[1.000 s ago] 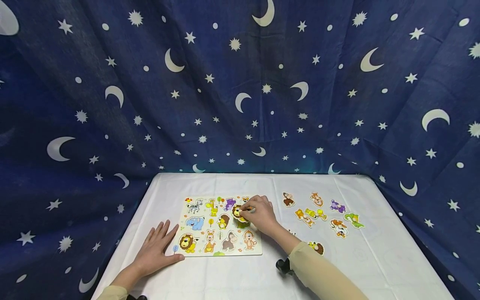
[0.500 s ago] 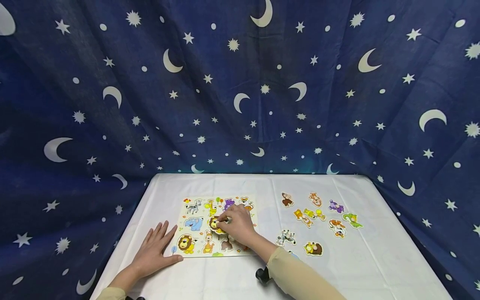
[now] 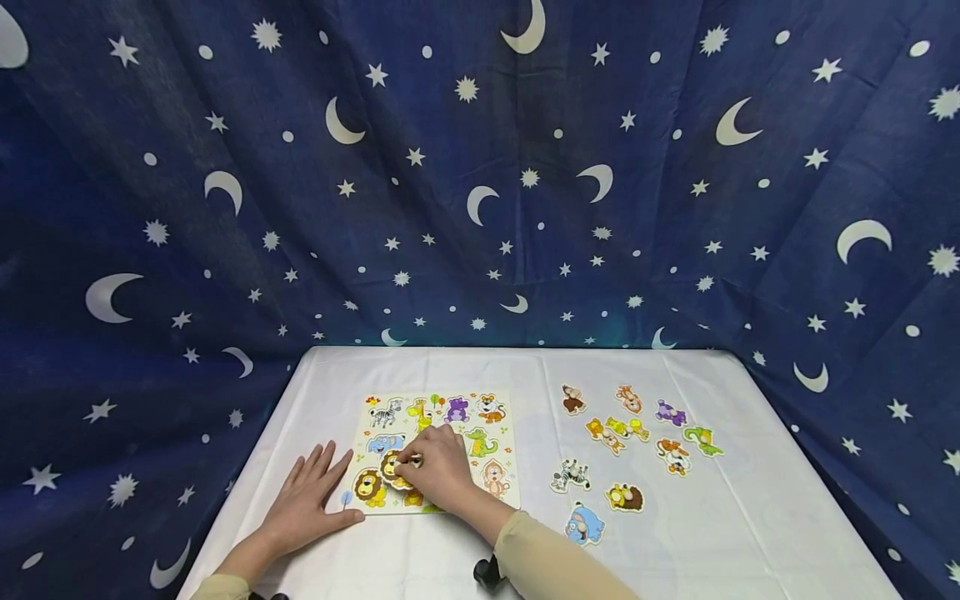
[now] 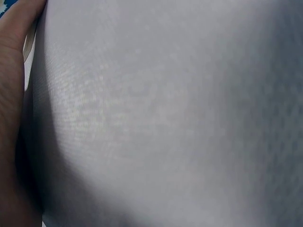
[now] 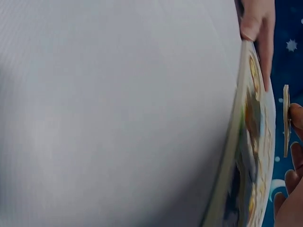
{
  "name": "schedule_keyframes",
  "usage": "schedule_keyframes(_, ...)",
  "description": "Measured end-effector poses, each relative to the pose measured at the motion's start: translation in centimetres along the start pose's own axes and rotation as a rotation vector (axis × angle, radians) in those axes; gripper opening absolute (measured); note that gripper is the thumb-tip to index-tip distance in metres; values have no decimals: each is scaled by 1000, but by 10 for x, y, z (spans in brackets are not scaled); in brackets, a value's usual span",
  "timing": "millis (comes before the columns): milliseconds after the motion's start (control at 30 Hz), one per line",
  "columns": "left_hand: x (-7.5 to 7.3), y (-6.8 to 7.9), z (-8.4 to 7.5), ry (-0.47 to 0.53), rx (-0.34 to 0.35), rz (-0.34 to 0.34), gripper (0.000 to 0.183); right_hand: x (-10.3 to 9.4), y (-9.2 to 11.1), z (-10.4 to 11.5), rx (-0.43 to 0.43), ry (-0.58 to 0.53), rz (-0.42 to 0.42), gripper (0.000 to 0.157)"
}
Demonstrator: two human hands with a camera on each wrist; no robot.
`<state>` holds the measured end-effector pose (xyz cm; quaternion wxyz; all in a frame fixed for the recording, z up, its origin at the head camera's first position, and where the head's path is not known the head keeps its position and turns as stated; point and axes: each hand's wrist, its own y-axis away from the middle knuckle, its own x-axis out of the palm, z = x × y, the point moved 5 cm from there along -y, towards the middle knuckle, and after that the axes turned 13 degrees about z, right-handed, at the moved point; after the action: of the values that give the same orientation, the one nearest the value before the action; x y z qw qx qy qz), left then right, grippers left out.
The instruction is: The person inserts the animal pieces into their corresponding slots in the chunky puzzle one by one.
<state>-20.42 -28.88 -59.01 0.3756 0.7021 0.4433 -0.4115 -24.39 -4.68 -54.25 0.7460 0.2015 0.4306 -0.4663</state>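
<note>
The right hand [image 3: 438, 468] pinches the lion [image 3: 389, 467] over the board [image 3: 500, 437], by its near left corner, which the left hand [image 3: 311, 502], fingers spread, touches with its thumb

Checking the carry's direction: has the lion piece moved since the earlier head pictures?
Yes: the lion piece has moved left and nearer the camera over the puzzle board, now near the printed lion.

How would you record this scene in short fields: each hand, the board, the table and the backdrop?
Right hand: pinches a lion piece above the board
Left hand: rests beside the board, thumb at near left corner
Board: its lion picture shows at that corner
White-covered table: zebra, hedgehog, elephant and other pieces right of the board
Backdrop: blue, with moon and star pattern
</note>
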Motion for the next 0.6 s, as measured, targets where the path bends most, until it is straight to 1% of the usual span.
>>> schedule_keyframes(167, 0, 1, 1, -14, 18, -11, 106, 17, -1, 9, 0, 54, 6, 8)
schedule_keyframes(300, -1, 1, 1, -32, 39, -40, 106, 28, -1, 16, -12, 85, 3, 8)
schedule_keyframes(400, -1, 2, 1, -37, 46, -57, 105, 35, -2, 21, -19, 127, -15, 8)
schedule_keyframes(467, -1, 2, 0, -37, 48, -59, 105, 39, -3, 22, -10, 151, -19, 8)
schedule_keyframes(600, -3, 2, -3, -26, 41, -52, 106, 43, -5, 24, 7, 161, -18, 8)
